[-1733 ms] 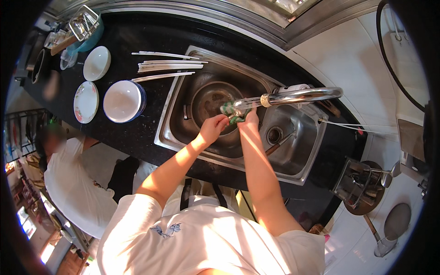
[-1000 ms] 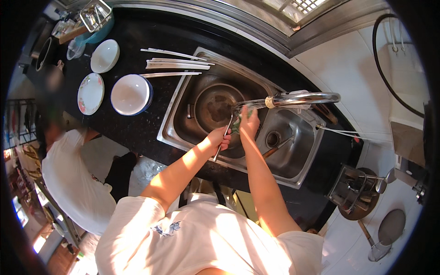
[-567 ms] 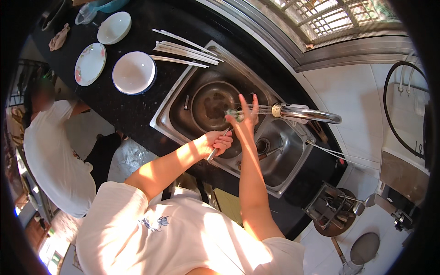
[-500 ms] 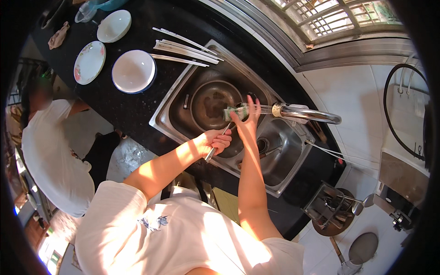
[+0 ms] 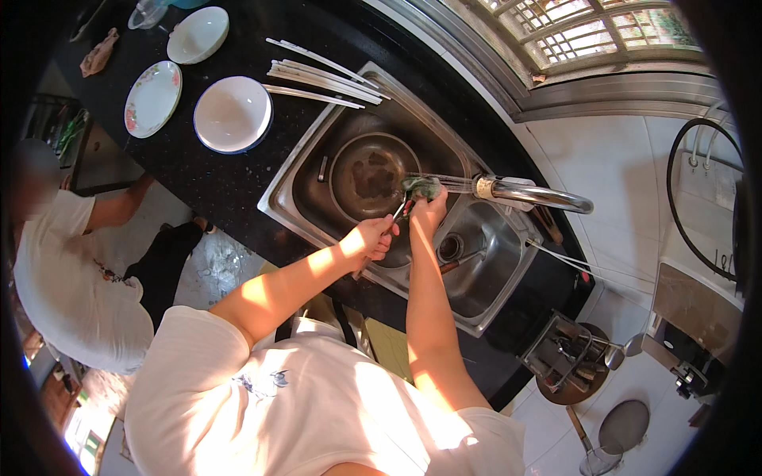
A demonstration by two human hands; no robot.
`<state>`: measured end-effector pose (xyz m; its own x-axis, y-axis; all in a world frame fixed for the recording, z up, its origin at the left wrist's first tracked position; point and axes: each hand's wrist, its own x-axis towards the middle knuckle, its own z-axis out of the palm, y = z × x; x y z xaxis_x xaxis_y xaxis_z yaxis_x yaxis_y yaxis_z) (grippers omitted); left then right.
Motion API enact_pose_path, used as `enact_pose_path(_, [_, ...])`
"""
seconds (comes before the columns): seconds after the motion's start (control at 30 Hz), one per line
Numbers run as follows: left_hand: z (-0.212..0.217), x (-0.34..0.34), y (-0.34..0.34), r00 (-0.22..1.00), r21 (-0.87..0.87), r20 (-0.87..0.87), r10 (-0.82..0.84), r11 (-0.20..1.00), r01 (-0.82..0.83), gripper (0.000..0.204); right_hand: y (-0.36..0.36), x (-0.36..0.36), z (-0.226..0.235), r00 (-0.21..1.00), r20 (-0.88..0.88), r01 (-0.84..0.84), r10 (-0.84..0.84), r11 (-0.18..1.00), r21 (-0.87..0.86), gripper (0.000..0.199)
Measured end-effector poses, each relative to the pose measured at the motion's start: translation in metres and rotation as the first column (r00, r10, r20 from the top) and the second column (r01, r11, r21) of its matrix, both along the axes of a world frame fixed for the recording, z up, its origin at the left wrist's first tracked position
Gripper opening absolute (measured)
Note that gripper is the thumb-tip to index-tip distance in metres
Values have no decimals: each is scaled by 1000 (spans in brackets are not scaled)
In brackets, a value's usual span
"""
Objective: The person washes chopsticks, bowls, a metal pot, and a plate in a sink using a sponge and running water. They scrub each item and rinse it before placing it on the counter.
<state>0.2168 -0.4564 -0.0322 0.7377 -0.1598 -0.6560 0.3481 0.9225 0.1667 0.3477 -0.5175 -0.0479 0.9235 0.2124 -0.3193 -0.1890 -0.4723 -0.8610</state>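
Over the sink (image 5: pixel 279 208), my left hand (image 5: pixel 371 239) is closed around the handle of a slim metal utensil (image 5: pixel 400 209). Its far end is covered, so its kind cannot be made out. My right hand (image 5: pixel 430 209) grips a green scrubbing pad (image 5: pixel 422 189) against that end, under water running from the chrome tap (image 5: pixel 544 195). Just left of the pad, a round metal pan (image 5: pixel 349 198) with some water in it sits in the larger basin. A small red bit shows beside my right fingers.
Several pale chopsticks (image 5: pixel 317 79) lie across the counter and sink edge. A blue-rimmed bowl (image 5: pixel 232 115), a flowered plate (image 5: pixel 153 99) and a white bowl (image 5: pixel 198 36) stand at left. A person in white (image 5: pixel 79 285) is at far left. A utensil rack (image 5: pixel 559 353) stands right.
My right hand has turned and closed more tightly around the pad, its fingers no longer spread. The pad looks bunched and darker. The person at left has shifted leftward, with an arm now showing.
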Motion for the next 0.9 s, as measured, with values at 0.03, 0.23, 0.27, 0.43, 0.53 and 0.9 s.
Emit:
enact_pose_path(0.03, [-1,-1,3,1000,50,13,-6,999,6,33,5,-3,11,993,-116,40,-38,999,14,25])
enact_pose_path(0.23, [-22,4,8,997,138,-61,36,990,-28,33,-9,-9,-27,877,-466,273,-119,921,279,26])
enact_pose_path(0.27, [-28,3,12,997,211,-57,43,977,-30,33,-9,-11,-26,874,-468,259,-132,941,217,27])
enact_pose_path(0.43, [-49,1,27,997,568,-68,-37,820,69,20,-32,1,-29,975,150,148,-162,984,99,40])
enact_pose_path(0.53, [-39,-1,27,994,588,-30,-103,802,101,18,-13,7,4,886,464,-71,-9,985,154,41])
enact_pose_path(0.9, [-26,22,38,961,585,-227,-160,766,265,62,-15,-28,10,617,413,-703,670,705,-92,36])
